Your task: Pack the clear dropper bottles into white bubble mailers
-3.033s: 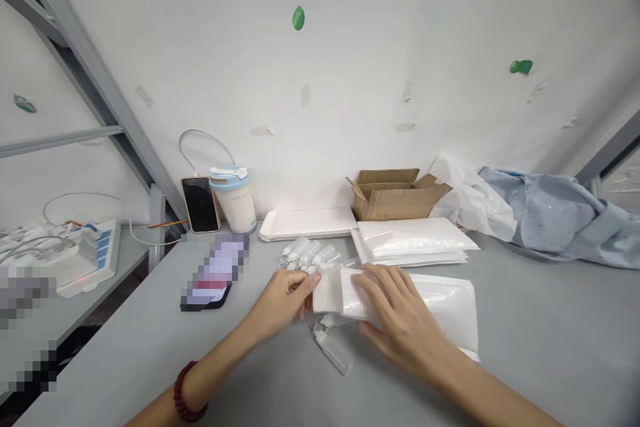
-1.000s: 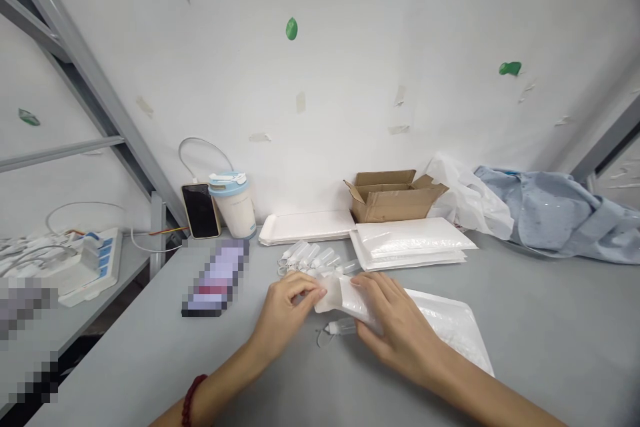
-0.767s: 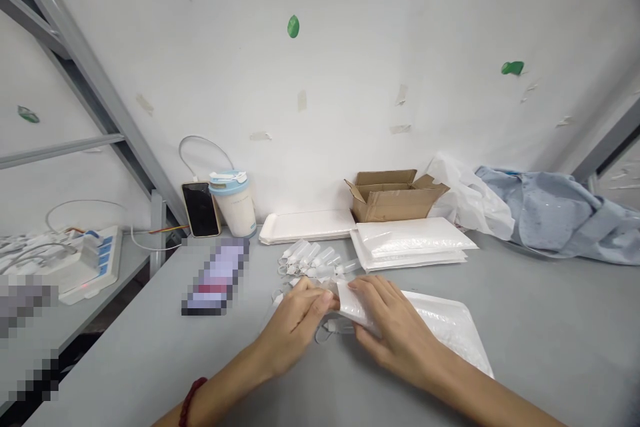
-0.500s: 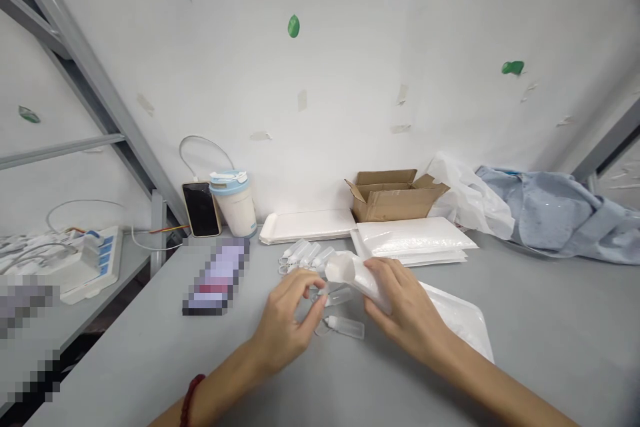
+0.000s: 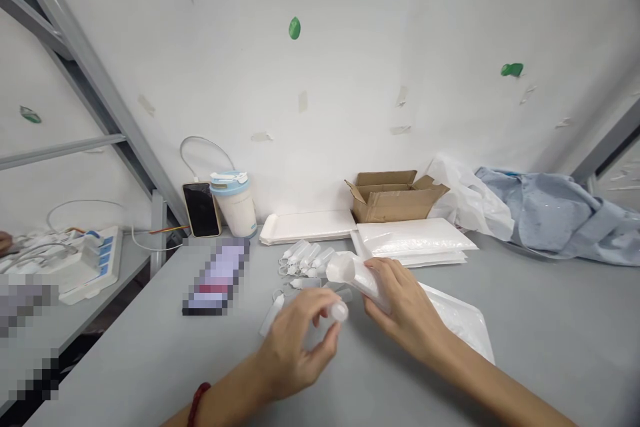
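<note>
Between the thumb and fingers of my left hand [image 5: 300,340] is a small clear plastic squeeze bottle [image 5: 339,311], its round end facing me. My right hand [image 5: 405,303] grips a white padded mailer [image 5: 367,280], squeezed so that its mouth gapes toward the left. Several more squeeze bottles [image 5: 305,253] with ringed caps lie in a group behind my left hand. One loose bottle [image 5: 271,315] rests to the left of that hand, partly covered by it. Under my right forearm lies another white padded mailer [image 5: 465,320], flat on the grey table [image 5: 350,393].
An open cardboard box [image 5: 400,203] stands at the back behind stacked padded mailers [image 5: 415,237]. Another mailer [image 5: 310,225] lies along the wall. To the left are a lidded cup [image 5: 235,207], a dark-screened phone [image 5: 201,209] and a blurred-out phone [image 5: 220,277]. Blue cloth [image 5: 550,213] is bunched at right.
My left hand has taken hold of the bottle that lay in front and raised it. Another loose bottle now shows left of that hand. My right hand and its mailer have stayed put.
</note>
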The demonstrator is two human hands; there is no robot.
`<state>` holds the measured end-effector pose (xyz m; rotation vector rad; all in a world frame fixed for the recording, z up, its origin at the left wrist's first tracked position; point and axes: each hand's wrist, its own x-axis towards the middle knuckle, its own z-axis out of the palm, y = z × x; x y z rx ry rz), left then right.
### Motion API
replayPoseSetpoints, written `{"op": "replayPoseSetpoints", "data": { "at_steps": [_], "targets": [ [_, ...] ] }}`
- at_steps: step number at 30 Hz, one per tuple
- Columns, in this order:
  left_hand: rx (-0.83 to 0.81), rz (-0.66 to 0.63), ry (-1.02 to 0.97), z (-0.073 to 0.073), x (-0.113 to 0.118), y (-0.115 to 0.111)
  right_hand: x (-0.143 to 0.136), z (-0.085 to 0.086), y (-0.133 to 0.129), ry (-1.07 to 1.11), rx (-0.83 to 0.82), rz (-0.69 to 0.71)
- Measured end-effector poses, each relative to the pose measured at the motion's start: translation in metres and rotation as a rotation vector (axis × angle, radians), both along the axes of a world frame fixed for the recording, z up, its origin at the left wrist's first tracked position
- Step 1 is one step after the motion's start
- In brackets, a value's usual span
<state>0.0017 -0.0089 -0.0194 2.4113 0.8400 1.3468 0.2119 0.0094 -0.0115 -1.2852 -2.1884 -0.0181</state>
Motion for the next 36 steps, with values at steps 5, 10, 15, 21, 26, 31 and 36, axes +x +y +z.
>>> {"op": "replayPoseSetpoints", "data": {
  "at_steps": [5,10,15,21,26,31,36],
  "targets": [
    [-0.287,0.174,-0.476,0.008,-0.002,0.006,-0.001,0.0,-0.001,-0.001,-0.002,0.028],
    [-0.496,0.222,-0.584,0.015,-0.002,0.02,-0.002,0.001,-0.005,-0.002,-0.023,0.067],
    [-0.63,0.217,-0.574,0.008,0.001,0.024,-0.004,0.003,-0.01,0.026,-0.005,0.115],
    [-0.648,0.161,-0.47,-0.006,0.002,0.024,-0.006,0.002,-0.012,0.052,-0.013,0.161],
    [-0.611,0.183,-0.302,-0.007,0.0,0.027,-0.008,-0.004,-0.012,0.032,-0.081,0.165],
    [-0.661,0.154,-0.095,0.001,0.002,0.021,-0.008,-0.007,-0.011,0.039,-0.103,0.179],
    [-0.702,0.049,0.042,0.005,0.006,0.01,-0.009,-0.007,-0.013,0.041,-0.107,0.217]
  ]
}}
